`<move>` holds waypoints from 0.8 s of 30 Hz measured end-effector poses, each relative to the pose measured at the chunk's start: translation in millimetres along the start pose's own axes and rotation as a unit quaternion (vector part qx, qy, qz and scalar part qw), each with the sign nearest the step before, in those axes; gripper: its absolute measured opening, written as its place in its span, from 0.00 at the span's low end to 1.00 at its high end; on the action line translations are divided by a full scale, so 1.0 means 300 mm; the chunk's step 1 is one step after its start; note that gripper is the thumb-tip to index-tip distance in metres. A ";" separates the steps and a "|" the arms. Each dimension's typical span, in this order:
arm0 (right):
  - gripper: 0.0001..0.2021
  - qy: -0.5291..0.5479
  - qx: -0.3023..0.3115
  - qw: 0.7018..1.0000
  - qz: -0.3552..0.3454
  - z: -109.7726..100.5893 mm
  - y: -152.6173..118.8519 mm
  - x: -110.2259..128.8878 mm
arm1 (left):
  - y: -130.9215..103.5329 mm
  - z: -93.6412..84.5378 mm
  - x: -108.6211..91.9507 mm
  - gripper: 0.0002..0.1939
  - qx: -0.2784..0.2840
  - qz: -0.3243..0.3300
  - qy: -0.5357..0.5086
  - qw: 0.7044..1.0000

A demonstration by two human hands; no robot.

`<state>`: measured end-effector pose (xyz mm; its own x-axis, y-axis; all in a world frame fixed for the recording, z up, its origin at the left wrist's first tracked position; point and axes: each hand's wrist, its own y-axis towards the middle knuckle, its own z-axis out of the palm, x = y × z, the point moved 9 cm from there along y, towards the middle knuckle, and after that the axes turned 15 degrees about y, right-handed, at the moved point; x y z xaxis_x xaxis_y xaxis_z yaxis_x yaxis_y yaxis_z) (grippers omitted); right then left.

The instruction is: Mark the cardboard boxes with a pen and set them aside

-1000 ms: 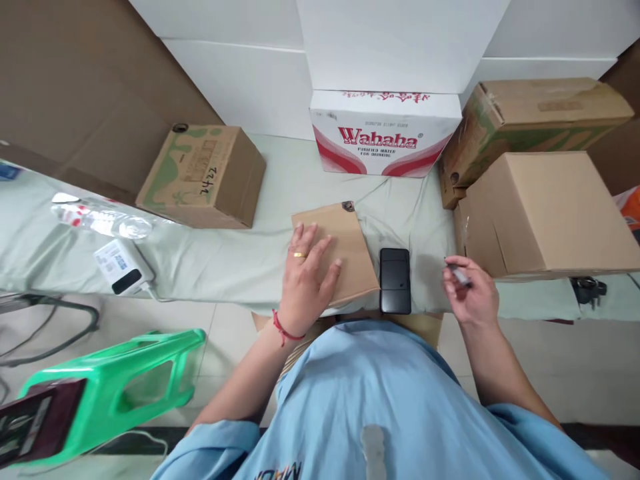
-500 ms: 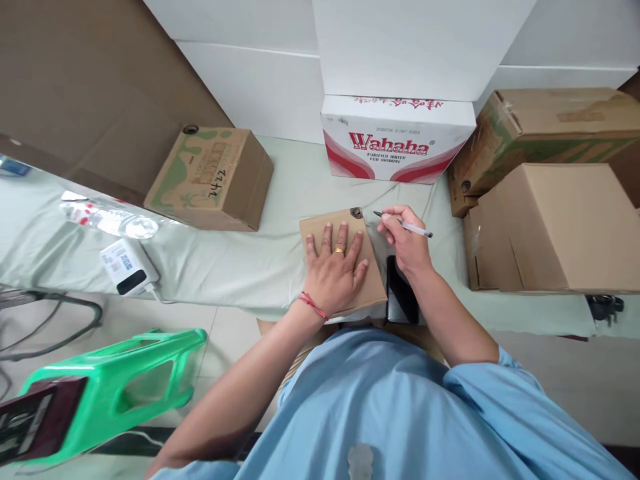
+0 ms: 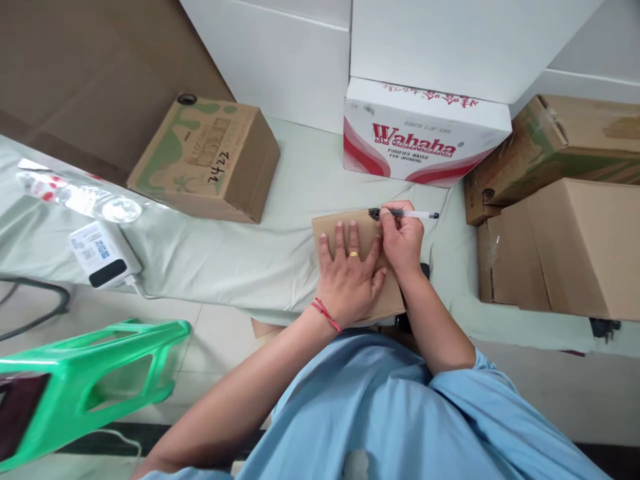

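Observation:
A flat piece of brown cardboard point(image 3: 325, 224) lies at the table's front edge, close to my body. My left hand point(image 3: 349, 283) rests on it palm down with the fingers spread. In my right hand point(image 3: 403, 240) is a pen point(image 3: 419, 215), pinched between thumb and fingers. Its tip end is over a black printed mark point(image 3: 373, 214) at the cardboard's far right corner; whether the tip touches cannot be seen. A dark phone point(image 3: 425, 270) is mostly hidden under my right wrist.
Behind stands a white and red Wahaha carton point(image 3: 425, 143). A brown box marked 2422 point(image 3: 205, 157) stands at left, other brown boxes point(image 3: 550, 247) at right. A power bank point(image 3: 104, 253) and plastic bottle point(image 3: 85, 200) lie left. A green stool point(image 3: 90, 380) is below.
My right hand has moved left with the pen, from beside the cardboard onto its far right corner. My left hand stays flat on the cardboard. The camera view has shifted a little.

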<state>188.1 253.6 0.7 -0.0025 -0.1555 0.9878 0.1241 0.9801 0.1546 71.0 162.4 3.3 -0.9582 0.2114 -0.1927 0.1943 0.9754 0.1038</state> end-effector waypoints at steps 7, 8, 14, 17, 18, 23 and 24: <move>0.09 -0.039 0.013 0.999 0.014 0.013 0.007 -0.001 | 0.004 -0.005 -0.004 0.36 0.009 0.007 -0.004 1.000; 0.08 -0.048 0.013 0.999 0.015 0.014 0.007 0.001 | 0.003 -0.004 -0.004 0.36 0.010 0.008 -0.006 1.000; 0.05 -0.084 -0.023 0.996 -0.004 -0.010 -0.002 0.020 | -0.001 0.000 -0.003 0.35 0.004 0.009 -0.024 1.000; 0.04 -0.101 -0.045 0.993 -0.029 -0.024 -0.009 0.038 | -0.001 0.001 -0.006 0.35 0.015 0.012 -0.003 1.000; 0.04 -0.102 -0.052 0.993 -0.037 -0.028 -0.010 0.043 | 0.000 0.000 -0.007 0.35 0.021 0.012 0.007 1.000; 0.07 -0.023 -0.041 0.999 -0.026 -0.016 -0.001 0.017 | 0.001 -0.009 -0.010 0.35 0.047 0.012 0.056 0.997; 0.08 -0.007 -0.032 0.999 -0.021 -0.009 0.003 0.011 | 0.001 -0.010 -0.011 0.36 0.049 0.014 0.064 0.997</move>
<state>190.9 253.7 3.9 -0.0239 -0.1946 0.9806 0.1864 0.9628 0.1956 73.7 161.7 7.0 -0.9700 0.2342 -0.0649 0.2340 0.9722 0.0106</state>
